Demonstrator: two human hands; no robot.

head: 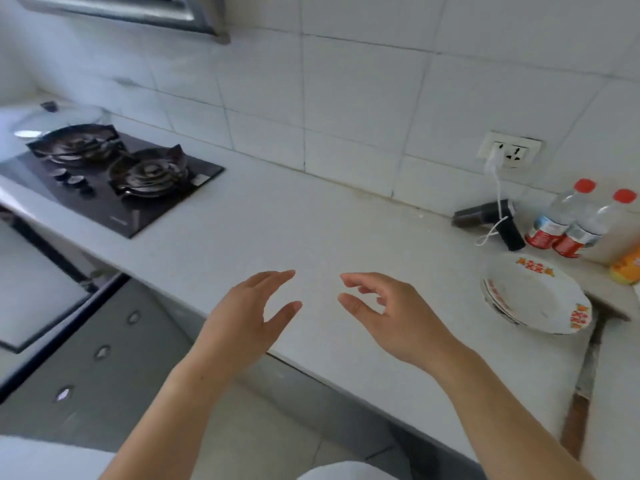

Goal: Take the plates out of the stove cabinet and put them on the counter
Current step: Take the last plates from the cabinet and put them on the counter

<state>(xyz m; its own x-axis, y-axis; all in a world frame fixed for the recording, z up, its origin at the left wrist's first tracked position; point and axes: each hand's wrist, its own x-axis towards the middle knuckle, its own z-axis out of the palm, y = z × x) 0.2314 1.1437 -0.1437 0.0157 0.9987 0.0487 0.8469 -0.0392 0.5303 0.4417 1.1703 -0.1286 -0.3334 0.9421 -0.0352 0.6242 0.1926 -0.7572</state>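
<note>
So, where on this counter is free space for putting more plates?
The widest bare stretch of counter lies between the gas hob and the stacked plates, just beyond both empty hands. The right end is crowded: plates, two bottles, and a black device with its cord.

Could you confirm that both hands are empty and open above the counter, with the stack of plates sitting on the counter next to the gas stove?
Not quite. In the head view the stack of plates sits at the far right, near the two bottles, well away from the gas stove. The left hand and right hand are indeed empty and open above the counter.

Empty hands above counter
</note>
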